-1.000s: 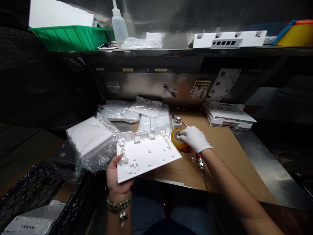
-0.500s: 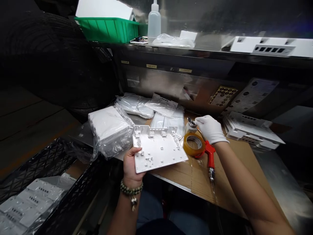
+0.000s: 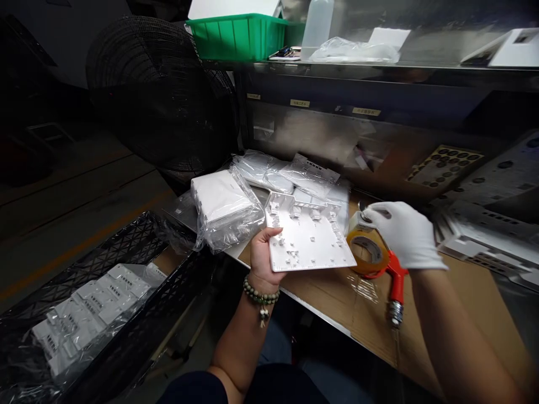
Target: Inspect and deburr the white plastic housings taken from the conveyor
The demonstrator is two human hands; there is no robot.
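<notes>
My bare left hand (image 3: 265, 258) grips a white plastic housing panel (image 3: 311, 238) at its left edge, thumb on the inner face. Clips and small posts stand out from that face. My right hand (image 3: 402, 233), in a white glove, has its fingers bent together at the metal-topped small white bottle (image 3: 360, 220). Whatever is between the fingertips is hidden. In front of the bottle stands a roll of yellow tape (image 3: 368, 252). Close below the glove lies a red air blow gun (image 3: 396, 278) with a metal hose fitting.
Bagged white housings (image 3: 227, 207) are stacked left of the panel, with more bagged parts (image 3: 311, 177) behind. A black crate (image 3: 168, 297) holds wrapped parts at lower left. White panels (image 3: 484, 235) sit at right. A shelf carries a green bin (image 3: 238, 36); a large fan (image 3: 164, 95) stands left.
The view has swung left, so everything sits farther right in the picture. My left hand keeps hold of the panel; my right fingers have bent more at the bottle's top.
</notes>
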